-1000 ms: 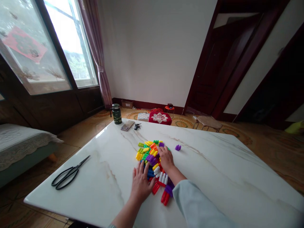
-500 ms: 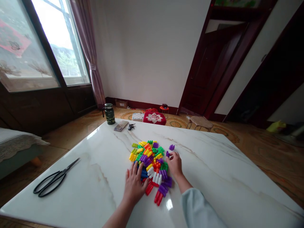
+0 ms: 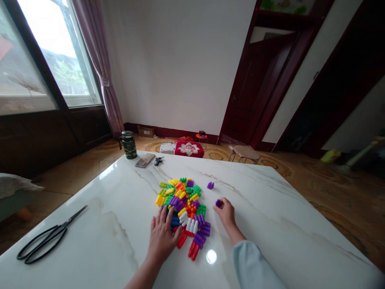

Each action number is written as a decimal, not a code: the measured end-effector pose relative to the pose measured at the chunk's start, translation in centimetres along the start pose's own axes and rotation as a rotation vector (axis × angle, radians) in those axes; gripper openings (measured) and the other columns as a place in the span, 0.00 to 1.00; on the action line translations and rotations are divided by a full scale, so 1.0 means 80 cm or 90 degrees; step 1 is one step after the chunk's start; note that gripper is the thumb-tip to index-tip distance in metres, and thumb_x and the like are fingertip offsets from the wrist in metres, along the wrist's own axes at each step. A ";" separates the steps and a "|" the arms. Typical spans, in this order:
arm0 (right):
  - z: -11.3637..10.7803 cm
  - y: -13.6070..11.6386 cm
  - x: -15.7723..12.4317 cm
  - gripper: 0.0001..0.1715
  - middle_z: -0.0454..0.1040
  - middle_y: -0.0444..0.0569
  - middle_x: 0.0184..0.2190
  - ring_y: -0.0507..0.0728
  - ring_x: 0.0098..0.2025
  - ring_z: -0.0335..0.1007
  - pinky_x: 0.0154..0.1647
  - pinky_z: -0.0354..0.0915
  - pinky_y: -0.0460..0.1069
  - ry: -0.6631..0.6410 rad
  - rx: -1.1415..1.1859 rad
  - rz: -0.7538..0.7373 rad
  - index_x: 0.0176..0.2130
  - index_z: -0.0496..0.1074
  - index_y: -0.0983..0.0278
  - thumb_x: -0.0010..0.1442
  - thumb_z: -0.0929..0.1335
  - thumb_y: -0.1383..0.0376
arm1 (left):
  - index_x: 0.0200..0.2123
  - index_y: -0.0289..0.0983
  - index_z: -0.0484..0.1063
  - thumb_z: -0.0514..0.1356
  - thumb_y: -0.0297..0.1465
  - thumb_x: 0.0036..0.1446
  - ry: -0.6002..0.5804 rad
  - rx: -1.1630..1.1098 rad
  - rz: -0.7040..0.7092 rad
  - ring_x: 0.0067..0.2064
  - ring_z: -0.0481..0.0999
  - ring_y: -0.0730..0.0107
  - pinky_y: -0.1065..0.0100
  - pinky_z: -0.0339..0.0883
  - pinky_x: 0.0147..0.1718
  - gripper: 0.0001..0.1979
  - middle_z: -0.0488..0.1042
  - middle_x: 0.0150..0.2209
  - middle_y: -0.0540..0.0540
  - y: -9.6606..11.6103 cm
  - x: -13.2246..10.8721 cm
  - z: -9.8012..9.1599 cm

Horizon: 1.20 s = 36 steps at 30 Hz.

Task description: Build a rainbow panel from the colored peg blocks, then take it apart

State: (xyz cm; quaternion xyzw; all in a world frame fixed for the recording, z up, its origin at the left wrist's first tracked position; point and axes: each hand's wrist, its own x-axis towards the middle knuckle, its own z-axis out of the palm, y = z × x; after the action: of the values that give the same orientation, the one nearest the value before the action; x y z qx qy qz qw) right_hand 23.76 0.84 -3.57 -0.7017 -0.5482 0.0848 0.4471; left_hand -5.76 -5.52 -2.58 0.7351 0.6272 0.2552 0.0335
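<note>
A pile of colourful plastic blocks [image 3: 181,196] lies in the middle of the white marbled table [image 3: 258,224]. My left hand [image 3: 164,234] rests with fingers spread on the pile's near left side, over some blue blocks [image 3: 175,219]. To the right of the pile, my right hand [image 3: 226,213] pinches a small purple block [image 3: 218,203] between thumb and fingers, close to the tabletop. Another purple block [image 3: 210,185] lies apart from the pile, beyond my right hand. Red blocks [image 3: 194,251] and white blocks [image 3: 191,226] are at the near end.
Black scissors [image 3: 49,239] lie on the left of the table. Near the far left corner are a green camouflage flask [image 3: 129,145], a phone [image 3: 145,160] and keys [image 3: 158,161]. Beyond the table are stools, one with a red flowered cover [image 3: 189,149].
My right hand has moved right, away from the pile, with the purple block in its fingers. My left hand stays on the pile. The whole view has shifted slightly.
</note>
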 end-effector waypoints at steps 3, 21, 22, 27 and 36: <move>0.003 0.010 0.007 0.13 0.74 0.49 0.32 0.55 0.29 0.71 0.35 0.68 0.49 -0.009 -0.033 -0.038 0.33 0.72 0.63 0.43 0.69 0.66 | 0.64 0.41 0.56 0.54 0.39 0.58 0.006 0.001 0.002 0.68 0.51 0.53 0.46 0.47 0.63 0.31 0.57 0.66 0.39 -0.002 0.000 0.003; 0.042 0.030 0.116 0.16 0.76 0.49 0.31 0.59 0.35 0.72 0.39 0.66 0.50 0.003 -0.114 0.019 0.35 0.74 0.65 0.41 0.69 0.69 | 0.64 0.41 0.58 0.54 0.40 0.58 0.023 0.016 0.011 0.67 0.52 0.54 0.46 0.48 0.62 0.30 0.57 0.66 0.40 -0.006 -0.002 0.009; 0.044 0.030 0.119 0.16 0.77 0.49 0.32 0.58 0.36 0.72 0.40 0.66 0.50 -0.001 -0.114 0.015 0.35 0.75 0.65 0.41 0.69 0.70 | 0.64 0.41 0.57 0.55 0.40 0.58 0.023 0.016 0.011 0.67 0.52 0.54 0.46 0.48 0.62 0.31 0.57 0.66 0.40 -0.006 -0.002 0.009; 0.050 0.030 0.122 0.18 0.77 0.49 0.34 0.57 0.36 0.73 0.41 0.66 0.49 -0.020 -0.115 0.011 0.38 0.75 0.65 0.43 0.68 0.70 | 0.64 0.41 0.56 0.54 0.40 0.58 0.021 0.020 0.013 0.67 0.52 0.54 0.46 0.48 0.63 0.31 0.56 0.66 0.40 -0.006 -0.001 0.010; 0.052 0.023 0.119 0.19 0.78 0.50 0.37 0.58 0.39 0.74 0.42 0.66 0.50 -0.019 -0.132 0.027 0.40 0.76 0.63 0.46 0.66 0.71 | 0.63 0.40 0.58 0.54 0.40 0.58 0.026 0.033 0.018 0.67 0.53 0.54 0.46 0.49 0.62 0.31 0.57 0.65 0.39 -0.005 -0.002 0.008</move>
State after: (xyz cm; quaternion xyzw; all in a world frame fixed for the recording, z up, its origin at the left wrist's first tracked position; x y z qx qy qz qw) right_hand 26.16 11.13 -3.79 -0.7542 -0.5456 0.0476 0.3623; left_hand -5.89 -5.41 -3.32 0.7390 0.6239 0.2542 -0.0019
